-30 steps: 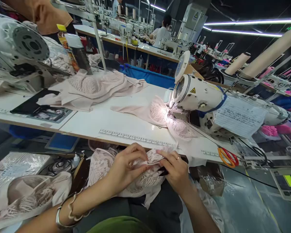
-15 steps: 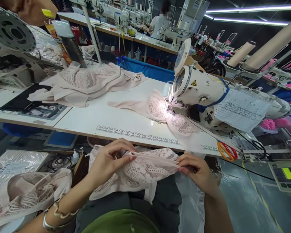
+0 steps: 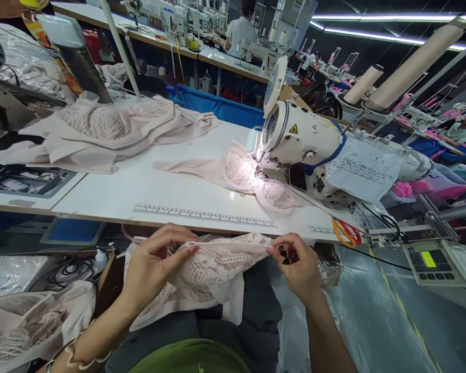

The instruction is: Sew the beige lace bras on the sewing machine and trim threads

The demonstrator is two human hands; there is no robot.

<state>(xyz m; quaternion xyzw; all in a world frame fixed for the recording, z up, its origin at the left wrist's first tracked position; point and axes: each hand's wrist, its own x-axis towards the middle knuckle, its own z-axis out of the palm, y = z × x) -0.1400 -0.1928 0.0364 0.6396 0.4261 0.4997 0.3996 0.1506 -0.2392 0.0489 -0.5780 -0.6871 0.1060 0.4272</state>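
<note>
A pale pink lace bra (image 3: 213,264) hangs over my lap, below the table's front edge. My left hand (image 3: 155,264) pinches its upper edge between thumb and fingers. At the other end of that edge, my right hand (image 3: 297,261) pinches the lace, and the stretch between both hands is drawn nearly straight. On the table, a second bra (image 3: 238,171) lies under the lit needle of the white sewing machine (image 3: 295,132). One of its cups faces up in front of the needle.
Stacked bra pieces (image 3: 101,129) lie on the table's left side. Orange and red scissors (image 3: 345,233) rest by the front edge, right of a printed ruler (image 3: 205,215). More bras (image 3: 34,321) lie at lower left. A control panel (image 3: 429,261) stands at right.
The view has shifted, so the table and machine sit further left in the picture. Both hands keep their pinch on the bra's edge, and the right hand has lifted slightly.
</note>
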